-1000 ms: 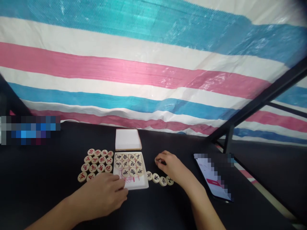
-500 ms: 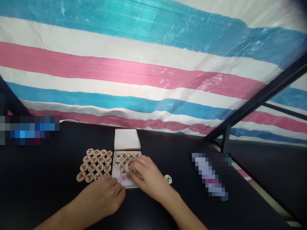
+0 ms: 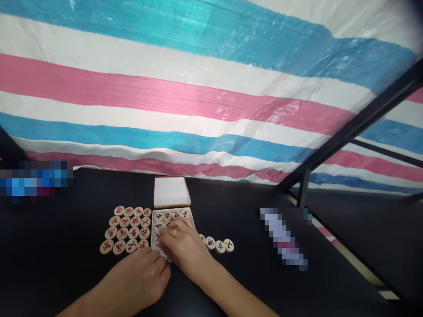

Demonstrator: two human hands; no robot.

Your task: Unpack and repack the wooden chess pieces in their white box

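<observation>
Box (image 3: 172, 208): mid tabletop (image 3: 66, 264), inner pieces (image 3: 167, 215) in it.
Lid (image 3: 171, 192): just behind box.
Grid of pieces (image 3: 127, 229): left of box.
Row of pieces (image 3: 216, 243): right of box.
Phone (image 3: 282, 237): further right.

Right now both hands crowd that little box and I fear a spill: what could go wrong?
The right hand lies over the white box, so dragging it could knock packed pieces out of their rows. The left hand at the box's near corner might shove it into the red pieces alongside. The loose black pieces right of the box sit near enough to get swept.
</observation>
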